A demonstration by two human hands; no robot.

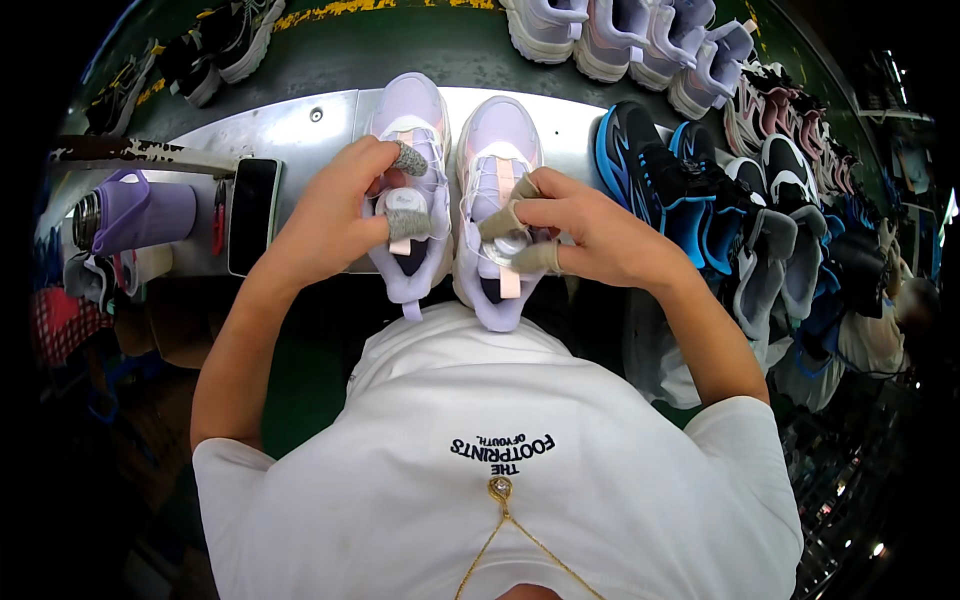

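At the near edge of the metal tabletop (300, 125) stand two lilac shoes side by side, toes pointing away from the person, heels hanging slightly over the rim toward the white shirt. The left hand (335, 215) is closed on the round dial of the left shoe (412, 130), thumb and taped fingers pinching it from both sides. The right hand (585, 235) grips the matching dial on the right shoe (497, 150) in the same pinch.

The step in hand looks like turning or setting both closure dials at once. The next move probably calls for a small twist of each wrist while the shoes stay flat, so neither slides off the near edge.

Room is tight. Just left of the left hand lies a dark phone (253, 213), and beyond it, further left, a purple bottle (140, 215) lies on its side. To the right, a row of black and blue shoes (680, 190) crowds close to the right forearm, leaving little sideways clearance. On the far side, past a green strip, more pale shoes (620, 35) stand in a line. The freest space seems to be straight ahead, on the bare metal just beyond the toes.
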